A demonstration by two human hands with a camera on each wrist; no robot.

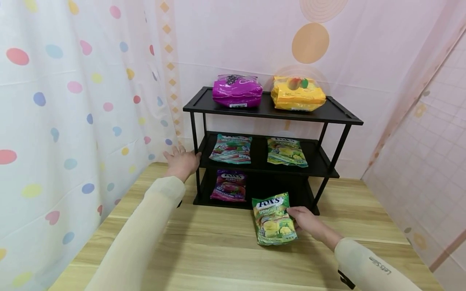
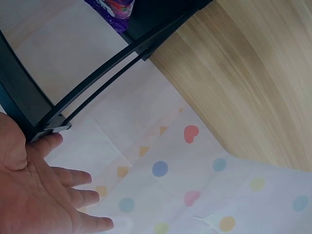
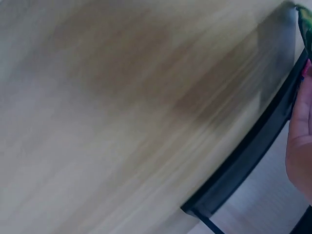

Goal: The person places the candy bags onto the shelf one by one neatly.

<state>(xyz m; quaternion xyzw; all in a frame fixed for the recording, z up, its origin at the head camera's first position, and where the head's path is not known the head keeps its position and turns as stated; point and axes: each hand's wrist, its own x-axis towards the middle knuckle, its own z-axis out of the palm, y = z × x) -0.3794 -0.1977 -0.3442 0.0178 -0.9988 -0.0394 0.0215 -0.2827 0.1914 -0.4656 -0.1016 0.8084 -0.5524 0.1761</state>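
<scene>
My right hand (image 1: 303,220) pinches the right edge of a green candy bag (image 1: 274,222) labelled FOX'S SPRING TEA, in front of the lowest level of a black three-tier shelf (image 1: 258,171). Only a green corner of this candy bag (image 3: 306,24) shows in the right wrist view, beside my fingers. At the shelf's left side, my left hand (image 1: 182,162) has its fingers spread and touches the end of the middle tier. The left wrist view shows the left hand (image 2: 41,195) palm-up-facing, one finger right at the shelf corner. Nothing is held in it.
A purple bag (image 1: 237,92) and a yellow bag (image 1: 297,93) stand on the top tier. The middle tier bears a teal candy bag (image 1: 231,149) and a green-yellow candy bag (image 1: 287,152). Lower left lies a dark purple candy bag (image 1: 229,186). Curtains surround the wooden table (image 1: 218,250).
</scene>
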